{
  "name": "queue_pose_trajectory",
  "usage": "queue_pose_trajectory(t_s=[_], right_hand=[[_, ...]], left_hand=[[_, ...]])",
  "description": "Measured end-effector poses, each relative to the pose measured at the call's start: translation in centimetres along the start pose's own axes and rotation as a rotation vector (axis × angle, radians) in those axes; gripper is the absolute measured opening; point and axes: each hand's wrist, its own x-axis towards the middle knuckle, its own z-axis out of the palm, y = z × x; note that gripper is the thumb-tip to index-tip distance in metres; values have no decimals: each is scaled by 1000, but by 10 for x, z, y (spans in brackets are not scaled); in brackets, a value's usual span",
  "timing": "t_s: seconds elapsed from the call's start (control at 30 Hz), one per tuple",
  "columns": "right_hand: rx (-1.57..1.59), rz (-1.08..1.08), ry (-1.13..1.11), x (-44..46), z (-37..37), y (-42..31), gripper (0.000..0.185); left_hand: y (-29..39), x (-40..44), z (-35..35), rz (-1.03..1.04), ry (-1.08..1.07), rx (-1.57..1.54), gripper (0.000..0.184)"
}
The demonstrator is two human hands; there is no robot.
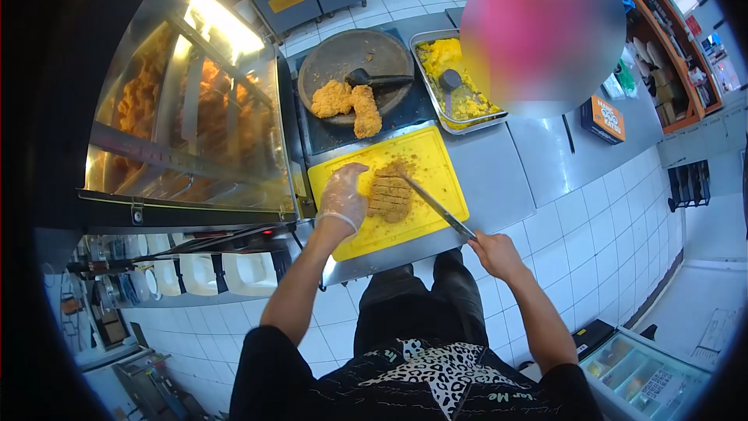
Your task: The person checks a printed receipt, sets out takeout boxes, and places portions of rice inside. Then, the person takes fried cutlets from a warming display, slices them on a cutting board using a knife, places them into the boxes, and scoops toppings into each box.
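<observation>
A breaded cutlet (389,196), cut into several strips, lies on the yellow cutting board (440,160) with crumbs scattered about it. My left hand (343,196), in a clear plastic glove, is just left of the cutlet, its fingers curved and apart with nothing in them. My right hand (492,254), off the board's lower right corner, grips a long knife (440,210) by the handle. The blade slants up and left across the board, its tip at the cutlet's upper right edge.
Beyond the board, two fried pieces (354,105) and a black-handled tool (380,79) rest on a round chopping block (323,54). A metal tray (465,126) of yellow food stands right of it. A lit glass food warmer (187,125) borders the left. An orange box (604,119) sits farther right.
</observation>
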Motion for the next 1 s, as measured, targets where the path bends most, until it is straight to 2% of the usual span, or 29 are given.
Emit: queue_pose_trajectory(t_s=[0.03,0.07,0.17,0.2,0.33,0.47,0.57,0.7,0.73,0.83,0.87,0.9,0.97,1.0], right_hand=[[-40,-59,-37,16,-3,-5,20],[-81,-114,-82,31,-4,-17,16],[-233,-256,-172,73,2,-47,13],[-285,-294,-188,83,4,-55,14],[-367,-381,-252,108,0,-67,15],[-372,-394,-290,114,16,-58,17],[-376,-428,-301,123,20,-50,16],[-287,-436,-288,126,13,-41,18],[-212,-396,-253,124,9,-40,18],[42,-253,-123,87,-2,-34,21],[136,-201,-47,69,-5,-25,23],[229,-147,31,54,-8,-17,24],[401,111,121,21,-7,-4,25],[540,200,136,4,-3,1,25]], left_hand=[[-6,-3,0,-46,97,-91,58],[2,-7,3,0,308,-161,43],[13,11,9,36,415,9,44],[2,22,19,-66,304,141,53],[-36,36,51,-280,118,268,73],[-41,29,60,-235,164,384,74],[-31,26,52,-290,81,402,76],[-35,26,53,-181,317,204,65],[-33,22,45,-60,491,112,66],[-29,-9,24,61,591,53,76],[-25,-18,21,121,462,75,96],[-13,-14,15,191,314,122,99],[20,-12,15,314,7,211,106],[21,-1,20,331,-62,262,108]])
